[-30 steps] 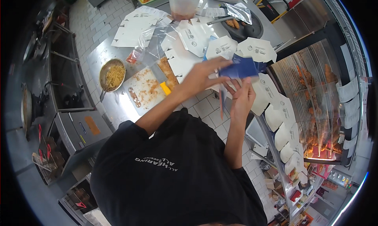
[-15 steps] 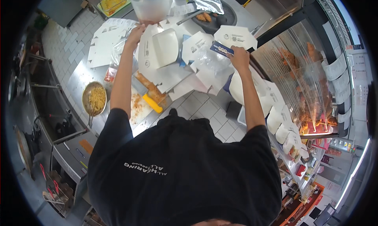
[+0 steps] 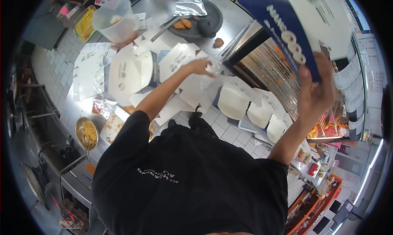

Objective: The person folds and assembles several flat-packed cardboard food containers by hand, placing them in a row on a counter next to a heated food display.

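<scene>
My right hand (image 3: 313,92) is raised close to the camera, fingers clamped on the lower edge of a flat blue-and-white carton blank (image 3: 299,22); the blank is tilted and well clear of the bench (image 3: 73,112), unfolded as far as I can tell. My left hand (image 3: 200,66) is stretched out over the bench, fingers curled and pinching a clear plastic bag (image 3: 200,81) that lies on the pile of white cartons; I can't tell how much of the film I've actually got. Around it sit an open white clamshell box (image 3: 131,73), more flat blanks, and a row of empty white trays (image 3: 249,108) along the front of the heated display rack (image 3: 278,67). Further back are a clear plastic tub (image 3: 114,20), a dark round tray with fried pieces (image 3: 196,18) under foil, and a metal bowl of noodles (image 3: 86,132) at the bench's near end. My read: I'm in the packing-prep step, one carton in hand, bag being fetched. The next move probably needs the blank brought down to bench level and both hands on it to fold it up, so the left hand either lifts the bag free of the stack or lets it go. Risks: the film snagging on loose blanks and dragging them, or the raised carton clipping the rack.
</scene>
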Demonstrator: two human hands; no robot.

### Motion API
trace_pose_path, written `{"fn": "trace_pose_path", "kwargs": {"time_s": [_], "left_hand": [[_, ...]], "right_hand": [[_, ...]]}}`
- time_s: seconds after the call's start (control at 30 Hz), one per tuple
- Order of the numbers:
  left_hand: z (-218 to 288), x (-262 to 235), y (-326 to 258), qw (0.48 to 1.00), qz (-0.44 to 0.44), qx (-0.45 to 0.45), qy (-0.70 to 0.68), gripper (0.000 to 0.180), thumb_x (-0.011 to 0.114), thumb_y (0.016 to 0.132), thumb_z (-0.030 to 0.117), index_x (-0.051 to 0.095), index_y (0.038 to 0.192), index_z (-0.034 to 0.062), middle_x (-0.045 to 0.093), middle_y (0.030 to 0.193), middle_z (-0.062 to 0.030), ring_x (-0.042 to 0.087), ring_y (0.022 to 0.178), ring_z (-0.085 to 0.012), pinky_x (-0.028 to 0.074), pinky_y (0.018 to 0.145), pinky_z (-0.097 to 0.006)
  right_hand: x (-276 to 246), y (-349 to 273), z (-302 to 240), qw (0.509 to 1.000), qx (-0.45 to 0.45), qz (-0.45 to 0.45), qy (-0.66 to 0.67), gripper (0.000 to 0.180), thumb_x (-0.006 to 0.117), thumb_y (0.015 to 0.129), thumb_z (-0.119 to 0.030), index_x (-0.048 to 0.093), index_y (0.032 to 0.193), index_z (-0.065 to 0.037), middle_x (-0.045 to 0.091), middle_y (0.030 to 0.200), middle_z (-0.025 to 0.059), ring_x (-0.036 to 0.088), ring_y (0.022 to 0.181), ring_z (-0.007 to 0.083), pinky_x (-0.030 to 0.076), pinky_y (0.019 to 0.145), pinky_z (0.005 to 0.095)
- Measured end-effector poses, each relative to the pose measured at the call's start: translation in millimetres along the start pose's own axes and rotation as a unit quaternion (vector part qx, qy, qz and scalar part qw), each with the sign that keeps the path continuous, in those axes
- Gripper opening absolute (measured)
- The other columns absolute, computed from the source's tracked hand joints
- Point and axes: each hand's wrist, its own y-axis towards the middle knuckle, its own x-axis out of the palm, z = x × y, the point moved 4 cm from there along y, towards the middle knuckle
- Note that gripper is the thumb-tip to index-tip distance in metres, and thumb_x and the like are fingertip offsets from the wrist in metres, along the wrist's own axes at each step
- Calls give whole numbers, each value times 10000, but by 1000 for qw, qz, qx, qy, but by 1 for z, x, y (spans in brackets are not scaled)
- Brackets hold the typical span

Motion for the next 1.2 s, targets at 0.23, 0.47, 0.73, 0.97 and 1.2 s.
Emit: {"fn": "trace_pose_path", "kwargs": {"time_s": [0.23,0.47,0.73,0.97,1.2], "left_hand": [[6,11,5,959,213,-67,176,514,692,835,295,549,1284,89,622,1204,-158,625,1067,-330,495,851,-504],[24,39,76,987,128,-58,-75,517,736,770,486,704,832,-25,694,813,-201,678,778,-361,518,726,-429],[-7,34,26,880,109,-180,-425,424,753,760,404,718,945,24,718,801,-63,720,781,-167,547,641,-334],[1,77,59,908,184,-110,-360,416,682,850,404,686,948,0,700,885,-123,677,753,-203,543,698,-339],[20,-41,-98,677,346,-151,-631,224,455,959,195,597,961,22,645,937,-98,656,801,-191,575,745,-361]], "right_hand": [[-52,-45,57,997,-20,-53,-54,213,753,812,-231,660,847,-43,701,826,73,653,958,336,410,1001,597],[-39,-34,68,996,-49,-79,-10,130,746,779,-231,697,820,-118,712,838,19,657,953,309,406,1002,574],[67,-39,75,983,-75,-96,138,161,806,697,-176,711,803,-101,701,848,-2,653,987,235,409,1029,495],[198,-59,87,967,-78,-157,186,270,790,770,-238,721,998,-110,685,1080,45,581,1175,264,331,1106,497],[202,-114,85,912,121,-313,235,801,845,720,-352,495,1415,-163,278,1554,177,198,1469,375,244,1176,474]]}}
